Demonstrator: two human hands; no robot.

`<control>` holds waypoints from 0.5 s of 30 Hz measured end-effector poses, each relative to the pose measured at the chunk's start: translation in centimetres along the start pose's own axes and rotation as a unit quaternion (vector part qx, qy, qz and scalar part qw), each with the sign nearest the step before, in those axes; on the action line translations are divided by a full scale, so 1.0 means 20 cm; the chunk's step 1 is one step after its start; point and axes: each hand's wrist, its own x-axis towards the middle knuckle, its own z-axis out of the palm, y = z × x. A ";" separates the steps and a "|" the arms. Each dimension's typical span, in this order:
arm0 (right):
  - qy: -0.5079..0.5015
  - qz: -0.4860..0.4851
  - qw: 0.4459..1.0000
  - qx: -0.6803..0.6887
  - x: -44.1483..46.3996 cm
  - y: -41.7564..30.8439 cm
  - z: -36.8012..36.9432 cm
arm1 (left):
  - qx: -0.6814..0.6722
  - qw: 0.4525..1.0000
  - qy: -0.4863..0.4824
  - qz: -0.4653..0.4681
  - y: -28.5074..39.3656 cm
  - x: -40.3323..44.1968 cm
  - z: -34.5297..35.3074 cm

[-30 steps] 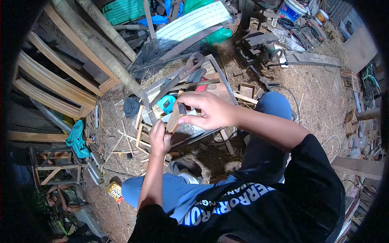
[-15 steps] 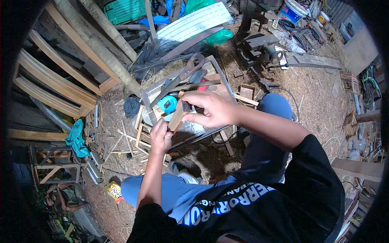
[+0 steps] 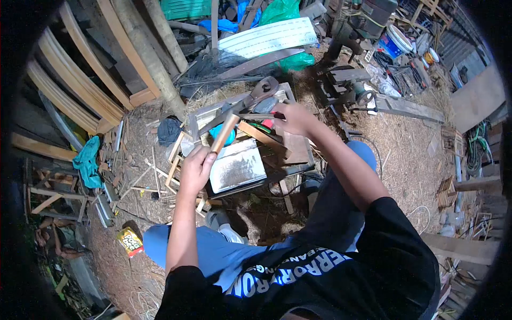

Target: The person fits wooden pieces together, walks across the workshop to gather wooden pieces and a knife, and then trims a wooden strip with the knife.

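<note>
My left hand is closed round the lower end of a short wooden piece, which tilts up and to the right. Over the right side of a wooden tray, my right hand has its fingers closed at a dark, thin item that I cannot make out. Behind the wooden piece shows part of a teal tape measure. A brown wooden block lies slantwise between the hands. Nearer me is a pale, dark-smudged panel. A handsaw rests across the tray's far side.
Curved wooden frames lean at the left, near a teal cloth. A yellow snack packet lies on the ground. Beyond my right hand stands a dark machine. Another person's arm shows at lower left.
My right hand has let go of the wooden piece and moved right and away over the tray. My left hand still holds the piece, now more upright. The view has shifted.
</note>
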 end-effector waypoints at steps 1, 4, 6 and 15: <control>-0.001 0.009 0.999 -0.036 0.00 -0.01 0.01 | 0.002 1.000 -0.019 -0.001 0.01 0.00 0.00; 0.000 0.037 0.996 -0.081 0.03 -0.02 0.06 | -0.014 0.994 -0.100 -0.029 -0.04 -0.02 0.03; 0.011 0.036 0.995 -0.091 0.05 -0.01 0.11 | -0.018 0.991 -0.124 -0.045 -0.06 -0.05 0.06; 0.015 0.033 0.994 -0.106 0.03 -0.16 0.06 | 0.007 0.988 -0.115 -0.100 -0.12 -0.14 0.05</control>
